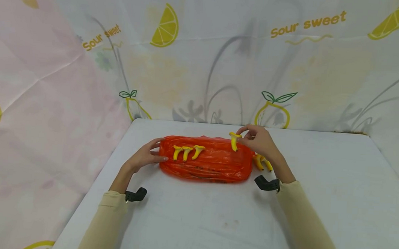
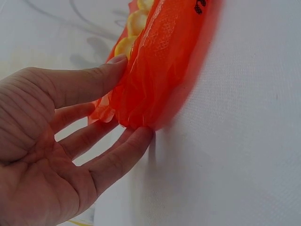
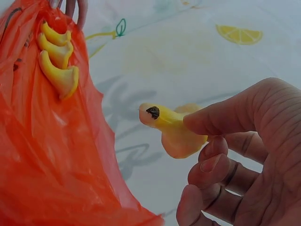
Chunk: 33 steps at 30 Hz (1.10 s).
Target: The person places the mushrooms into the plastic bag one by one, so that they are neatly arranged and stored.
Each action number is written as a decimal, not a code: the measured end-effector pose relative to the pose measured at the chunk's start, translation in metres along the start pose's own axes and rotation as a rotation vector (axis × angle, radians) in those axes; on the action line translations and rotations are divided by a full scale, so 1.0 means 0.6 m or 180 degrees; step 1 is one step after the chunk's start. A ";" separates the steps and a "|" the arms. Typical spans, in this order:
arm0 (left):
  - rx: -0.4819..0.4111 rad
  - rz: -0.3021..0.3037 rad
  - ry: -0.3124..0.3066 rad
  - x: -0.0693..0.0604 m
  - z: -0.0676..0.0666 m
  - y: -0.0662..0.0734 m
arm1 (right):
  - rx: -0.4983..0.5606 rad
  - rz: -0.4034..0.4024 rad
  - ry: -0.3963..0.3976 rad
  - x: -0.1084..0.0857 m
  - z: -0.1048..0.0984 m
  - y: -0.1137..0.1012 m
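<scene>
A puffy red plastic bag (image 1: 214, 168) lies across the table. Round its left end my left hand (image 1: 143, 156) holds on, thumb on one side and fingers on the other, as the left wrist view shows. My right hand (image 1: 258, 143) pinches a small yellow trumpet-shaped piece (image 3: 176, 129) between thumb and fingers, above the bag's right part. That piece has a flared head and a dark-tipped stem, like a peeled toy banana. Three similar yellow pieces (image 1: 186, 153) stand in a row on the bag's left part. More yellow pieces (image 1: 259, 162) lie beside its right end, partly behind my right wrist.
The white table (image 1: 194, 222) extends around the bag on all sides. A lemon-printed cloth (image 1: 202, 64) hangs behind the table and along its left. Dark wrist cameras (image 1: 136, 194) jut inward from both wrists.
</scene>
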<state>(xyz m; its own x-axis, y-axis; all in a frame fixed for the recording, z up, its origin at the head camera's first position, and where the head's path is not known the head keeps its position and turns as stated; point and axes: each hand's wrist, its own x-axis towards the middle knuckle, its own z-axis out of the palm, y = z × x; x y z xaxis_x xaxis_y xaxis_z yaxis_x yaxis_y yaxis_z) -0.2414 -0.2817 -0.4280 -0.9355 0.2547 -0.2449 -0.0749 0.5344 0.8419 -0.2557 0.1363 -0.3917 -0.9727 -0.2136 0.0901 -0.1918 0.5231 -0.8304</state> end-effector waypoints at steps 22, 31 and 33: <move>-0.0014 -0.0013 -0.0017 0.001 -0.001 -0.003 | 0.0028 -0.0142 -0.0349 0.040 0.084 -0.020; -0.0011 -0.0037 -0.0014 0.000 -0.003 -0.002 | -0.0009 -0.0099 -0.0314 0.048 0.121 -0.012; -0.0012 -0.0034 -0.0017 0.000 -0.003 -0.002 | -0.0033 -0.0075 -0.0316 0.048 0.128 -0.012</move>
<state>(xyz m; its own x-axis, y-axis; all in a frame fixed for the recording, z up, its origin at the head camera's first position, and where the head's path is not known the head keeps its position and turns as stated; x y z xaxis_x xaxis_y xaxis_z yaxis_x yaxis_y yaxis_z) -0.2418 -0.2836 -0.4279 -0.9328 0.2533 -0.2565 -0.0863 0.5340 0.8411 -0.2722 0.0630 -0.4257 -0.9504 -0.3064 0.0542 -0.2164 0.5254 -0.8229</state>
